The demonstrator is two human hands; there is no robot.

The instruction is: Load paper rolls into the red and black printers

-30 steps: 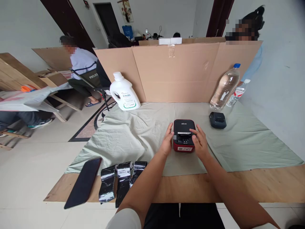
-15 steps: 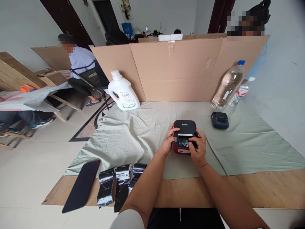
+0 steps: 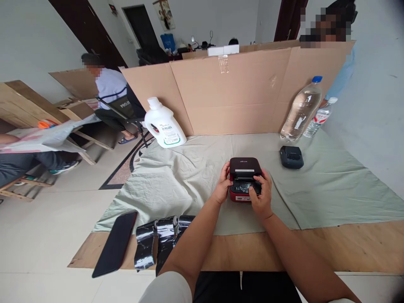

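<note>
At frame centre, the printer [image 3: 245,179] sits on the cloth [image 3: 315,189]. The left hand [image 3: 222,189] clasps its side; the right hand [image 3: 261,194] grips its front. It looks small, rigid, light and smooth-cased, best held by both sides.

The small printer [image 3: 245,179] sits mid-surface on the cloth [image 3: 176,185], which covers the far part of the surface [image 3: 347,248]. The left hand [image 3: 221,190] is against the printer's left side, the right hand [image 3: 261,195] at its front right corner. Right of the printer and a little farther back lies a smaller device [image 3: 291,157], apart from it. Behind that, at the far right, a large bottle [image 3: 300,110] stands with a small bottle [image 3: 318,118] just to its right. Far left on the cloth stands a jug [image 3: 163,124]. A cardboard screen [image 3: 240,92] rises behind everything. At the near left edge lie a phone [image 3: 115,244] and, right of it, film rolls [image 3: 160,242].
</note>
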